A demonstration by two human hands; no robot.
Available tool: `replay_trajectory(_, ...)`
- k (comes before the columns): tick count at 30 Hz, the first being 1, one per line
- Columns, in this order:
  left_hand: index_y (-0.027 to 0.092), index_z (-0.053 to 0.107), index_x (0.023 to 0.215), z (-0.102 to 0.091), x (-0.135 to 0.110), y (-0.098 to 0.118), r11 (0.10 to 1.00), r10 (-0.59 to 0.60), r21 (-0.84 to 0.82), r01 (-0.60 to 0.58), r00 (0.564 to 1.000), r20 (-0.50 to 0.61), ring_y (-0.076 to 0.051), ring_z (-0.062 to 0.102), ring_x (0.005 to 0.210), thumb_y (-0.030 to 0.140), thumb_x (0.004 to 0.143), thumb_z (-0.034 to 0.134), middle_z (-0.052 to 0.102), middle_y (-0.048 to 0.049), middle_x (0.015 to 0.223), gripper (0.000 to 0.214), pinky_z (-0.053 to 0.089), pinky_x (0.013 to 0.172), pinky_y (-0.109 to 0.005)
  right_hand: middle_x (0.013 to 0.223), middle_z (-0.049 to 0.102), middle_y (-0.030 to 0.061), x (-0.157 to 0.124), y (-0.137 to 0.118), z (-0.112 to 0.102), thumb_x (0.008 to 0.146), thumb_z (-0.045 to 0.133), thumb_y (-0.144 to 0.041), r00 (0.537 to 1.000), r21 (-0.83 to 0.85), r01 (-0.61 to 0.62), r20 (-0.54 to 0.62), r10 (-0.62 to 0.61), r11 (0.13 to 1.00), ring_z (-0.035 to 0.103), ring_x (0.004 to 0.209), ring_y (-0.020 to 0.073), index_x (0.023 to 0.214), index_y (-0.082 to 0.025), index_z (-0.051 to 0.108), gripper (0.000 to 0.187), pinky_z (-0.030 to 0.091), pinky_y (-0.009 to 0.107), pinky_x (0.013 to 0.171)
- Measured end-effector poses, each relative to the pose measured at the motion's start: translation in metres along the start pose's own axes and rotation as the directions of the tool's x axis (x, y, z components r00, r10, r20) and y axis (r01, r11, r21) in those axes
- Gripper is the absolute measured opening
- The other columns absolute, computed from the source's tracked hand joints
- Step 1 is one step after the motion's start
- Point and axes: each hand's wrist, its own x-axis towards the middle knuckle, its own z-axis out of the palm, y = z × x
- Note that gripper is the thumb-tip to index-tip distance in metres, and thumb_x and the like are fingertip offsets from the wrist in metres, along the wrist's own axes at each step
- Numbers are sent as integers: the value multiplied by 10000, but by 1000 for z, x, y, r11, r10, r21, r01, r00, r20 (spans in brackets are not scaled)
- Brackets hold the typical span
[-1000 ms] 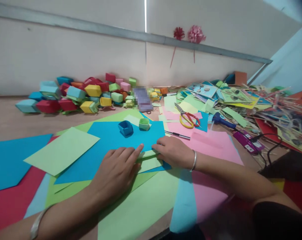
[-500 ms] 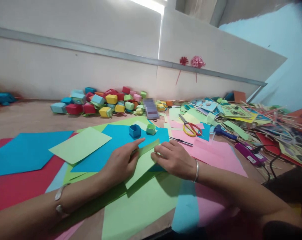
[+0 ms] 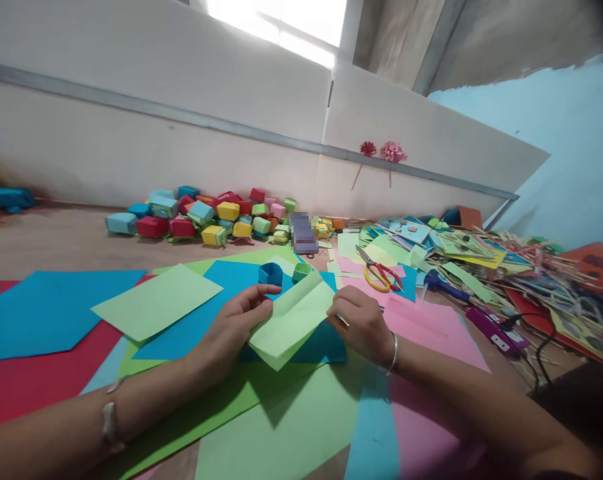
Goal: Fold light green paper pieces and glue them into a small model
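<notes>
A light green sheet of paper [image 3: 294, 317] with a crease along its upper part is held up between my hands. My left hand [image 3: 238, 320] pinches its left edge, thumb on top. At the right edge my right hand [image 3: 358, 323] grips the paper with thumb and bent fingers. Just behind the sheet stand a small blue paper box [image 3: 270, 274] and a small green paper box [image 3: 301, 272], the green one partly covered by the sheet. Another light green sheet [image 3: 156, 301] lies flat to the left of my left hand, on blue paper [image 3: 181, 340].
Colourful paper boxes [image 3: 214, 213] are piled by the wall, beside a blurred-out upright object [image 3: 304, 233]. Scissors [image 3: 378, 270], a blue-handled glue gun [image 3: 446, 285] and a purple power strip [image 3: 496, 330] lie on the right. Cards and sticks [image 3: 461, 240] are heaped behind them.
The sheet has been lifted and tilted, and its fold has opened out to show a crease. My right hand has shifted right to the sheet's edge. The camera view has tipped upward.
</notes>
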Motion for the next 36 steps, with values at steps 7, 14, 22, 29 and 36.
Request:
replay_trajectory(7,173,665,1030,0,1,1,999,-49,-8,49,995,-81,-145,576,569,517,710,721,671,-31,777,473,414,450,-213,676,579,3,6,4,-7,889,561,-94,996,124,-41,-70,50,991,563,685,140,684,-214,527,241,447,244,617)
replay_trajectory(14,164,657,1039,-7,6,1,1000,9,-15,-8,999,50,-146,552,496,580,721,700,599,14,622,525,452,441,-244,644,553,2,5,11,-2,911,498,-57,995,-115,77,-55,-84,990,472,624,129,603,-207,475,342,373,253,594)
replay_trajectory(22,178,647,1029,-11,7,5,943,143,311,-122,989,-46,-195,609,623,470,591,790,674,-3,707,546,476,558,-293,927,680,71,10,40,-11,925,632,-267,948,-88,37,317,-7,995,622,864,173,883,-178,660,103,452,263,699)
replay_trajectory(29,184,646,960,-8,9,10,914,138,396,-92,986,-90,-188,566,588,495,542,756,656,11,652,533,446,533,-286,977,720,114,16,73,-32,833,737,-237,551,-399,-229,698,457,888,680,882,229,1034,-177,733,210,458,273,655)
replay_trajectory(36,184,681,832,-18,23,4,895,227,409,-177,971,-77,-193,607,639,509,578,751,699,-22,725,419,478,556,-277,839,738,73,12,72,-22,765,725,-96,506,-386,-238,734,453,891,679,771,201,849,-182,754,124,377,253,562)
